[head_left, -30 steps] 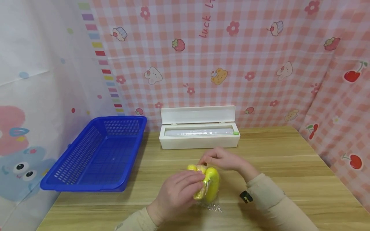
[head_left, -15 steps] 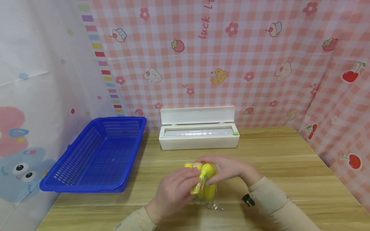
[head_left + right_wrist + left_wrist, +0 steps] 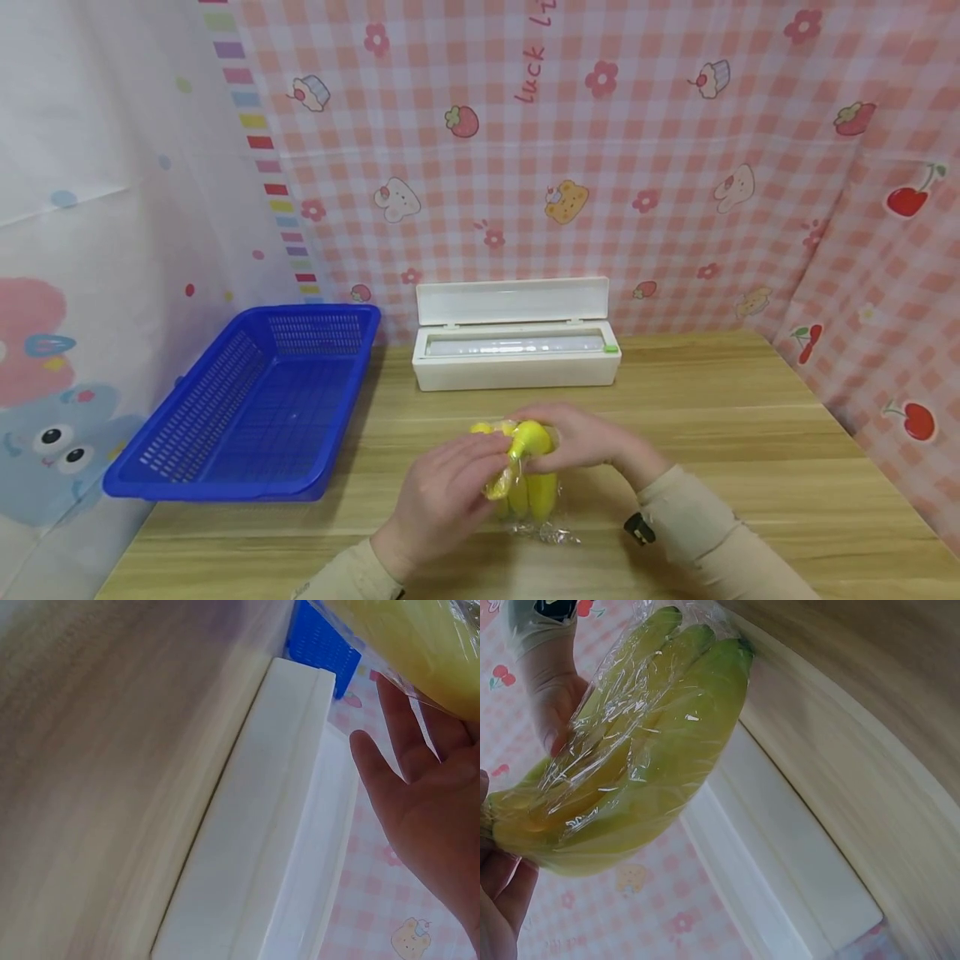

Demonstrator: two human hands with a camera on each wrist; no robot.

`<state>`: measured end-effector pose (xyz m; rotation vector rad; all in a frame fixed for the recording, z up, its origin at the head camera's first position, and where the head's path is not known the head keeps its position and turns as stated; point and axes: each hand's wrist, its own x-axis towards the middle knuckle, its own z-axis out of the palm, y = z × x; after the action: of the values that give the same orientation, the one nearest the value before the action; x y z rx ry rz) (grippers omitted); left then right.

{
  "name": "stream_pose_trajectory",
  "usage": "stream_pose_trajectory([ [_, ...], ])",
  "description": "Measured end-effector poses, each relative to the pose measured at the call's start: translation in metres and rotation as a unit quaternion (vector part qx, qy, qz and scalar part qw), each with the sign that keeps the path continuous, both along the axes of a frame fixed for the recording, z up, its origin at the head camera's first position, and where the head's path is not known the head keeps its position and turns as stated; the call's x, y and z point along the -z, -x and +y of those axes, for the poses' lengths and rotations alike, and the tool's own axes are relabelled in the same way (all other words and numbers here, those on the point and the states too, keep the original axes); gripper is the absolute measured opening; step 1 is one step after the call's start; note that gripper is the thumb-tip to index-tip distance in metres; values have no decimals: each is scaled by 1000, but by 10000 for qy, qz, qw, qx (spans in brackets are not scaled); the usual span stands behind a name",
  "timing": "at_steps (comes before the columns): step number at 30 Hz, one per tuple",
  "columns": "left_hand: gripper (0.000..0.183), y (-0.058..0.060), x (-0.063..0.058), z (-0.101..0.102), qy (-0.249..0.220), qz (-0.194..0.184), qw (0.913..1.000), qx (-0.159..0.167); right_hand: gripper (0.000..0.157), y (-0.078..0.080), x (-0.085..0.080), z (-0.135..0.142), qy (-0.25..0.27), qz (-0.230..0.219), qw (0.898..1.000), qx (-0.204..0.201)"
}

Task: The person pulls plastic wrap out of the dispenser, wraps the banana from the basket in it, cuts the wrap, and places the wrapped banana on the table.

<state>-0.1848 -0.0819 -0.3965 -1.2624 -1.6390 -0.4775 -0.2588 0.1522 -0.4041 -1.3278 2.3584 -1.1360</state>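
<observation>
A bunch of yellow bananas [image 3: 542, 493] in clear plastic wrap [image 3: 622, 727] stands over the table between both hands, tips down and stem end up. My left hand [image 3: 447, 497] grips the bunch by its stem end; in the left wrist view its fingers [image 3: 514, 900] curl at the stem. My right hand [image 3: 581, 437] lies against the other side, thumb on the near face. Seen from the right wrist, that hand's fingers [image 3: 409, 735] are extended, their tips at the wrapped bananas. Loose crinkled film hangs below the tips.
Behind the hands is a white cling film box [image 3: 517, 372], lid up, with a film roll [image 3: 517, 344] and a green slider [image 3: 611, 349]. A blue plastic basket [image 3: 225, 487] stands on the left of the wooden table [image 3: 750, 467]. Patterned cloth [image 3: 660, 108] hangs behind.
My right hand has come from behind the bunch's top, down and round onto its right side. The bananas and my left hand have shifted slightly left.
</observation>
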Motion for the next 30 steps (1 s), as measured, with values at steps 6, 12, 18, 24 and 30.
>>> stream_pose_trajectory([
  [6,18,0,0,-5,-131,-116,9998,-26,60,1,5,-2,62,122,9999,-20],
  [12,19,3,1,-10,-321,-126,9994,-77,59,1,9,1,-22,273,9996,99],
  [18,23,4,4,-16,-406,-359,9982,-265,60,-1,10,3,-157,179,9992,327],
  [24,25,6,5,-20,-454,-575,9968,-326,47,-2,12,3,158,-64,9997,173],
  [30,29,8,7,-23,-525,-875,9940,-399,36,-3,17,0,388,-248,9983,345],
])
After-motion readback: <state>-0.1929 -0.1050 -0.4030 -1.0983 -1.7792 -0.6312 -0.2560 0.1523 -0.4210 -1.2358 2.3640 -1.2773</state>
